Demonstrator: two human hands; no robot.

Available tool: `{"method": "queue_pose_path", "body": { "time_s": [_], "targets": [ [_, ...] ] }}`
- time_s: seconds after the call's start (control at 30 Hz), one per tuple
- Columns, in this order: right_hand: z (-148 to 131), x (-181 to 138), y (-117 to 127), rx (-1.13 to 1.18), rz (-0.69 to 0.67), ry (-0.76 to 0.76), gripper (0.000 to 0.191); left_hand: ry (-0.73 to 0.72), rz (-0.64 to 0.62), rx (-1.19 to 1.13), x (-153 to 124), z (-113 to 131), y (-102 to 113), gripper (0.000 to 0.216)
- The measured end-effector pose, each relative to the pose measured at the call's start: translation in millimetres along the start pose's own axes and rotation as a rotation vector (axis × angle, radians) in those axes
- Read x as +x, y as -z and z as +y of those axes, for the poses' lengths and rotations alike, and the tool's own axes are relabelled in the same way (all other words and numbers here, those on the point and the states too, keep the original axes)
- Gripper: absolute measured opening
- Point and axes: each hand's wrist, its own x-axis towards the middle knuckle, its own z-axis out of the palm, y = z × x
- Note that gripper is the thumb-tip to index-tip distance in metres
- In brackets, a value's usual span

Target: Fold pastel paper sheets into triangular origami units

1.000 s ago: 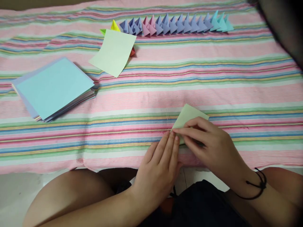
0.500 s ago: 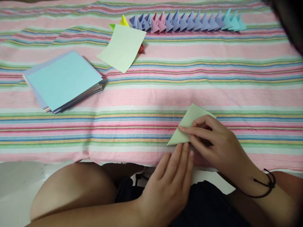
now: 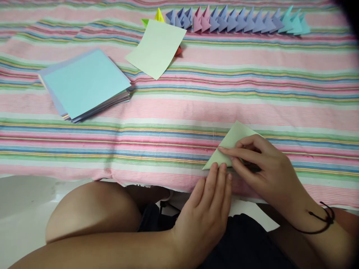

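A pale green sheet of paper [image 3: 231, 138], folded into a triangle, lies near the front edge of the table. My right hand [image 3: 263, 160] is bent over it, index fingertip on its left slanting edge and thumb low on the paper. The other fingers curl over its right part and hide it. From below, my left hand [image 3: 206, 209] reaches up with straight fingers lying flat, their tips resting at the paper's bottom edge.
A stack of coloured paper [image 3: 88, 84], light blue on top, lies at left. One loose pale green sheet [image 3: 157, 48] leans over small folded pieces. Behind runs a row of folded paper points [image 3: 232, 20] in purple, pink and turquoise. Striped cloth [image 3: 168, 108] covers the table.
The view has shifted, so the table things appear farther right and slightly higher. Both hands stay at the folded paper; the right index fingertip remains at its left edge.
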Motion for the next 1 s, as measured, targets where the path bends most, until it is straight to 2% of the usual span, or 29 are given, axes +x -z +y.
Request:
{"method": "queue_pose_path", "body": {
  "time_s": [0.37, 0.63, 1.0],
  "targets": [
    [-0.7, -1.8, 0.3, 0.0, -0.012, -0.071, 0.024, 0.008, -0.027, -0.001, -0.9, 2.7, -2.8, 0.05],
    [-0.4, -1.2, 0.1, -0.013, -0.001, -0.041, 0.023, 0.015, -0.033, -0.008, -2.1, 3.2, -4.8, 0.051],
    [-1.1, -2.0, 0.7, -0.019, -0.013, -0.077, 0.024, 0.016, -0.017, -0.025, -3.7, 5.0, -7.1, 0.052]
  ]
}}
